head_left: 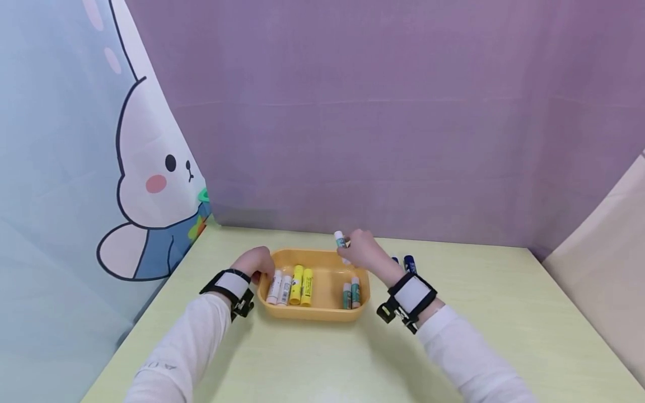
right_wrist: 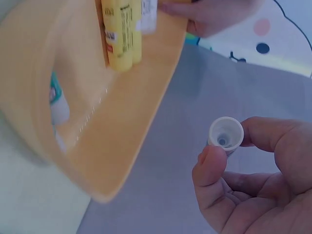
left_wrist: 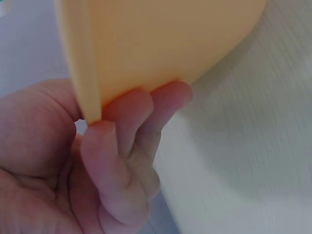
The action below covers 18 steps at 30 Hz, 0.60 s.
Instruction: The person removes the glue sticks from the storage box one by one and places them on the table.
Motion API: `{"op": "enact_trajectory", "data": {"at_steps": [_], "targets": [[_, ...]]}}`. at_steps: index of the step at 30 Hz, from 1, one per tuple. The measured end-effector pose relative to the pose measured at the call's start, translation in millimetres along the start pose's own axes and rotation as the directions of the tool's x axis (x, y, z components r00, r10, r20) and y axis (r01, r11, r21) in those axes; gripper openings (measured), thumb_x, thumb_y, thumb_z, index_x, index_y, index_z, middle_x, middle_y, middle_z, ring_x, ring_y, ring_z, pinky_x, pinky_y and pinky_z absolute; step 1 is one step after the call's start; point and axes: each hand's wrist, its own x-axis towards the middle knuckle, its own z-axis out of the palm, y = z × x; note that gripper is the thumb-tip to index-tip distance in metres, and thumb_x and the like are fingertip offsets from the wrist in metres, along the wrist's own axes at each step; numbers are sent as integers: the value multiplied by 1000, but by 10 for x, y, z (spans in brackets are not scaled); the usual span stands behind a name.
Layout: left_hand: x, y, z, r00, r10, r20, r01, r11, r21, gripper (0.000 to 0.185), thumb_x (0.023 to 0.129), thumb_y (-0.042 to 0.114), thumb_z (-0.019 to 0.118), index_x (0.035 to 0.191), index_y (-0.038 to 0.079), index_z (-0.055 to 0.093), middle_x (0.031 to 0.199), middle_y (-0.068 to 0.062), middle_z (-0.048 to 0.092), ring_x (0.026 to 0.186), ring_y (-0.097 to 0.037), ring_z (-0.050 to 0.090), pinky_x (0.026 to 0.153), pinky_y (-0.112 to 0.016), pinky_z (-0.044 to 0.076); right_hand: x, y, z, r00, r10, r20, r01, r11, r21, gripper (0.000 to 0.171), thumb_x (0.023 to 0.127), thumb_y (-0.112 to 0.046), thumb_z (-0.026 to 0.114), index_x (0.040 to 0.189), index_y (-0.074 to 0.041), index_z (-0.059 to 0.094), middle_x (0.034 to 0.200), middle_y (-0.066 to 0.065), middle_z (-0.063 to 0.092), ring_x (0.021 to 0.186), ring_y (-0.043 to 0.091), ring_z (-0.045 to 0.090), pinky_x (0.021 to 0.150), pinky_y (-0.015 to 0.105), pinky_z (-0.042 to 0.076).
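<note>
A shallow orange plastic tray [head_left: 313,314] stands on the table with glue sticks inside it. My left hand [head_left: 256,262] grips its left end; in the left wrist view the tray wall [left_wrist: 161,39] passes between thumb and curled fingers. Over the tray's back right corner, my right hand [head_left: 360,248] pinches a white-capped glue stick [head_left: 340,239] with a teal label between thumb and fingers. Seen from the right wrist, the hollow white end of that stick [right_wrist: 226,130] faces the camera, apart from the tray.
Inside the tray, white glue sticks [head_left: 274,286] and yellow glue sticks [head_left: 306,286] lie at the left, teal-labelled ones [head_left: 355,292] at the right. Dark blue sticks [head_left: 410,264] lie on the table behind my right wrist. A purple curtain [head_left: 353,140] hangs behind the table.
</note>
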Motion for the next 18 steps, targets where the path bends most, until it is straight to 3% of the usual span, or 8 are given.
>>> {"op": "enact_trajectory", "data": {"at_steps": [6,13,18], "targets": [[-12,-12,-1,1000,8,0,-8,1000,-9,27,74,-2,63,100,-4,55,71,-10,55,46,-13,47,45,-23,45,-10,119,-207,1000,-11,-24,11,1000,-17,41,89,-18,59,122,5,57,87,14,68,54,16,59,47,22,47],[-20,-17,4,1000,18,-4,-18,1000,-10,27,74,-2,62,101,-5,55,73,-11,56,46,-13,47,44,-23,45,-86,291,-438,999,12,-46,-14,998,-56,46,90,-19,57,126,8,52,104,24,65,56,18,61,49,24,51],[-13,-17,11,1000,15,-4,-15,1000,-3,28,74,-2,63,101,-4,54,74,-11,56,46,-14,47,44,-23,45,-134,442,-575,998,45,-43,-48,996,-74,47,91,-18,56,127,11,49,107,26,64,56,17,61,52,26,53]]}}
